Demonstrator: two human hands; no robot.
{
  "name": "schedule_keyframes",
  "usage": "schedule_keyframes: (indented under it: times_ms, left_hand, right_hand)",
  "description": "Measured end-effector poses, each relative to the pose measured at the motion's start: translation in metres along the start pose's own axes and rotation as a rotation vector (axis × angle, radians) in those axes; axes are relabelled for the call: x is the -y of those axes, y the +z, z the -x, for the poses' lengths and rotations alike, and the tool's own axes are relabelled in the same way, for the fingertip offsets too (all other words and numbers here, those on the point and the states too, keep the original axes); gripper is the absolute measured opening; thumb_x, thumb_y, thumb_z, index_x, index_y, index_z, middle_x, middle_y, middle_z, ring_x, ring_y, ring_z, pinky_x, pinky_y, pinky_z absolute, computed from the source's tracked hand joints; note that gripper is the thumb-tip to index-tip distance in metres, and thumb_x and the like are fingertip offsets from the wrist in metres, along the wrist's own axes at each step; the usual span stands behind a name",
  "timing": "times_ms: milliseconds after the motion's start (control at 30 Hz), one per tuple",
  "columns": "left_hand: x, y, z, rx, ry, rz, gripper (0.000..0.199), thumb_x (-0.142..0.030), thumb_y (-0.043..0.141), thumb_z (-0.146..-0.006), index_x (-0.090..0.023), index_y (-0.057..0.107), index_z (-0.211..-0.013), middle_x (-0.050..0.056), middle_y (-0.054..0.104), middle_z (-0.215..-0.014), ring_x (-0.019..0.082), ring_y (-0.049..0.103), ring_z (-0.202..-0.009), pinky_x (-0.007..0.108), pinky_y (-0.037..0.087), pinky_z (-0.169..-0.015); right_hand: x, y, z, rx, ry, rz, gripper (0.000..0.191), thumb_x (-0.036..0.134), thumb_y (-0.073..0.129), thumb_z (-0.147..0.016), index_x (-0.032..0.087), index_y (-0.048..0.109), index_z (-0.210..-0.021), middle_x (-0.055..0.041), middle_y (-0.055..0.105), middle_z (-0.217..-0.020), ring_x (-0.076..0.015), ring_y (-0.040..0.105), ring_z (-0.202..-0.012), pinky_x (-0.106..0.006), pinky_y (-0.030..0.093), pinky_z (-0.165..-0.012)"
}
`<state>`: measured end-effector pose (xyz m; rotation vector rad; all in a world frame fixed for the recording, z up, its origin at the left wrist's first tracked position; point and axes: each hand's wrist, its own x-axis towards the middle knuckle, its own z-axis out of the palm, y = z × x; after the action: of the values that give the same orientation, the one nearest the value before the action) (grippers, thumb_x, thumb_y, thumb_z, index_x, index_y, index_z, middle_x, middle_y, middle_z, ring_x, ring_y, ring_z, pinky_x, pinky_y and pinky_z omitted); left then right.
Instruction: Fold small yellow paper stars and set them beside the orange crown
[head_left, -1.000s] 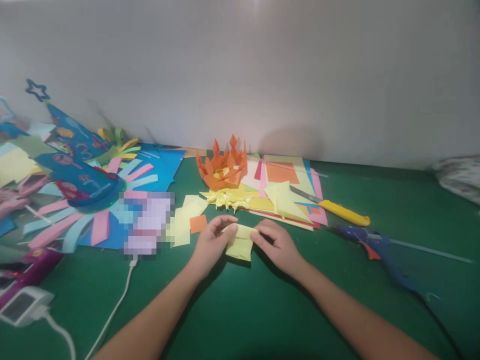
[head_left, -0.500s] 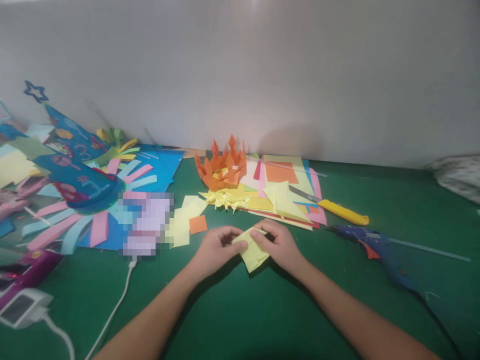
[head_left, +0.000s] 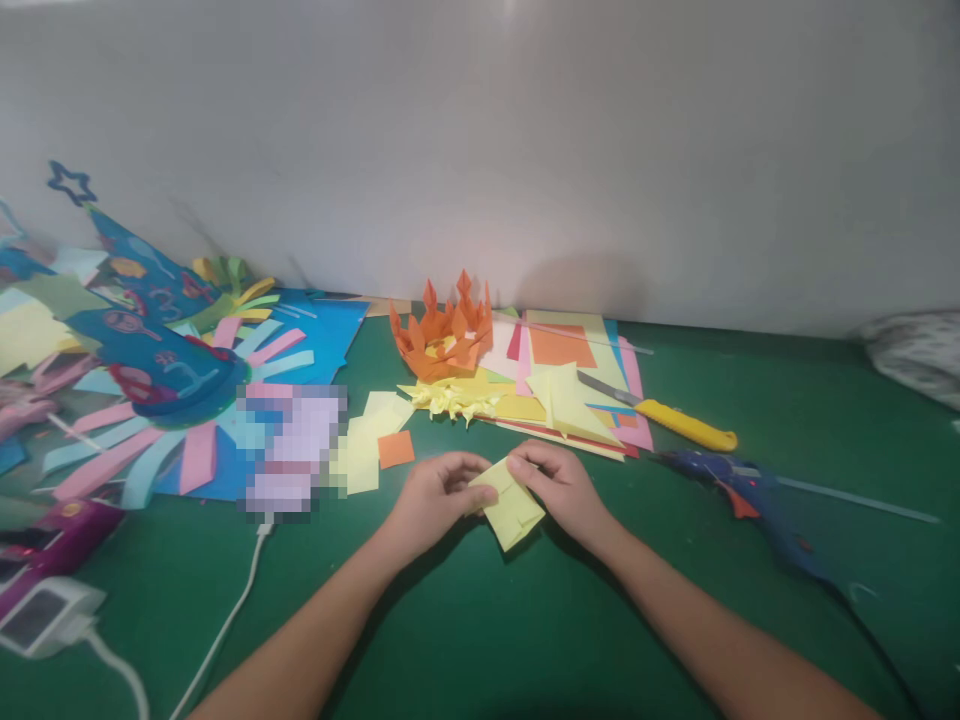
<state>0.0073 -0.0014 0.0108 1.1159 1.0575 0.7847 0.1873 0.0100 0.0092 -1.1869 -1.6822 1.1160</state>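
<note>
A small folded pale yellow paper [head_left: 512,512] is held over the green table, one corner pointing down. My left hand [head_left: 442,500] pinches its left corner between thumb and fingers. At the paper's upper right edge, my right hand [head_left: 559,488] grips it with the thumb on top and the fingers behind. Beyond my hands stands an orange folded-paper crown [head_left: 442,340], with crumpled yellow paper pieces [head_left: 457,398] in front of it. Pale yellow sheets [head_left: 364,450] and a small orange square [head_left: 396,449] lie to the left of my left hand.
Stacked coloured papers [head_left: 562,345] and a yellow cutter [head_left: 686,424] lie behind my right hand. A blue glue gun [head_left: 772,510] rests at the right. At the left are blue paper cones [head_left: 161,360], a blurred phone-like object [head_left: 292,455] and white cables [head_left: 244,595].
The folded paper has shifted slightly right and down. My right thumb has moved a little right along its upper edge; my left hand keeps its hold.
</note>
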Motion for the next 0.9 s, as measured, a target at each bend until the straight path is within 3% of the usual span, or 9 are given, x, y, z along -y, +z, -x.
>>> schedule_keyframes:
  times_ms: [100, 167, 267, 367, 467, 533, 600, 733, 900]
  left_hand:
    - [-0.003, 0.001, 0.0, 0.025, -0.001, 0.099, 0.037, -0.035, 0.071, -0.07, -0.017, 0.058, -0.099, 0.0, 0.064, -0.073, 0.012, 0.058, -0.064, 0.027, 0.049, -0.064]
    - [-0.005, 0.003, -0.001, -0.014, 0.005, 0.139, 0.036, -0.037, 0.07, -0.07, -0.017, 0.057, -0.097, 0.0, 0.063, -0.074, 0.011, 0.058, -0.065, 0.025, 0.049, -0.064]
    - [-0.008, 0.004, -0.001, -0.146, 0.028, 0.202, 0.031, -0.037, 0.071, -0.069, -0.016, 0.055, -0.085, -0.003, 0.06, -0.069, 0.007, 0.054, -0.059, 0.02, 0.044, -0.059]
    - [-0.011, 0.005, 0.0, -0.25, 0.03, 0.315, 0.028, -0.034, 0.072, -0.07, -0.016, 0.053, -0.08, -0.005, 0.056, -0.066, 0.005, 0.05, -0.058, 0.016, 0.04, -0.057]
    - [-0.014, 0.008, 0.002, -0.255, 0.025, 0.445, 0.026, -0.031, 0.072, -0.071, -0.017, 0.052, -0.082, -0.005, 0.057, -0.072, 0.005, 0.052, -0.062, 0.015, 0.041, -0.06]
    - [-0.014, 0.012, 0.004, -0.238, 0.022, 0.487, 0.025, -0.029, 0.071, -0.071, -0.017, 0.052, -0.081, -0.003, 0.059, -0.079, 0.007, 0.056, -0.07, 0.017, 0.044, -0.067]
    - [-0.014, 0.016, 0.006, -0.195, -0.011, 0.503, 0.024, -0.028, 0.071, -0.071, -0.016, 0.052, -0.08, -0.002, 0.06, -0.083, 0.009, 0.058, -0.075, 0.021, 0.047, -0.074]
    - [-0.013, 0.02, 0.008, -0.145, -0.047, 0.461, 0.024, -0.027, 0.072, -0.071, -0.015, 0.054, -0.081, -0.002, 0.058, -0.081, 0.009, 0.058, -0.074, 0.023, 0.049, -0.074]
    - [-0.011, 0.019, 0.006, -0.144, -0.051, 0.427, 0.024, -0.028, 0.073, -0.07, -0.014, 0.056, -0.08, -0.003, 0.057, -0.077, 0.008, 0.057, -0.071, 0.022, 0.05, -0.071]
  right_hand:
    - [-0.001, 0.0, 0.001, 0.018, 0.049, -0.083, 0.03, 0.045, 0.051, -0.085, 0.018, 0.06, -0.077, -0.0013, 0.057, -0.07, -0.0144, 0.052, -0.062, -0.025, 0.042, -0.056]
    - [-0.002, -0.001, 0.001, 0.038, 0.057, -0.176, 0.032, 0.049, 0.05, -0.085, 0.02, 0.058, -0.098, -0.0022, 0.059, -0.079, -0.0161, 0.055, -0.069, -0.026, 0.044, -0.06]
    - [-0.006, -0.003, 0.0, 0.045, 0.01, -0.296, 0.052, 0.058, 0.048, -0.083, 0.025, 0.04, -0.123, -0.004, 0.06, -0.09, -0.019, 0.057, -0.08, -0.03, 0.046, -0.072]
    - [-0.008, -0.002, -0.001, 0.049, -0.07, -0.33, 0.071, 0.064, 0.053, -0.077, 0.028, 0.027, -0.132, -0.0073, 0.058, -0.106, -0.0209, 0.056, -0.091, -0.035, 0.044, -0.084]
    - [-0.005, 0.004, 0.003, 0.097, -0.115, -0.318, 0.085, 0.055, 0.065, -0.072, 0.031, 0.016, -0.137, -0.0096, 0.05, -0.122, -0.0217, 0.054, -0.1, -0.038, 0.04, -0.092]
    - [0.0, 0.009, 0.005, 0.091, -0.104, -0.323, 0.081, 0.04, 0.067, -0.076, 0.03, 0.015, -0.137, -0.0099, 0.05, -0.124, -0.0214, 0.054, -0.104, -0.039, 0.04, -0.094]
    - [0.004, 0.011, 0.007, 0.084, -0.072, -0.342, 0.065, 0.033, 0.062, -0.08, 0.029, 0.024, -0.133, -0.0078, 0.055, -0.115, -0.0191, 0.057, -0.097, -0.035, 0.044, -0.089]
    - [0.007, 0.011, 0.006, -0.013, -0.052, -0.292, 0.041, 0.023, 0.057, -0.08, 0.026, 0.042, -0.118, -0.0049, 0.059, -0.107, -0.0162, 0.059, -0.086, -0.028, 0.047, -0.077]
    - [0.005, 0.011, 0.005, -0.069, -0.046, -0.225, 0.032, 0.019, 0.055, -0.077, 0.024, 0.049, -0.108, -0.0035, 0.059, -0.104, -0.0155, 0.059, -0.083, -0.025, 0.049, -0.071]
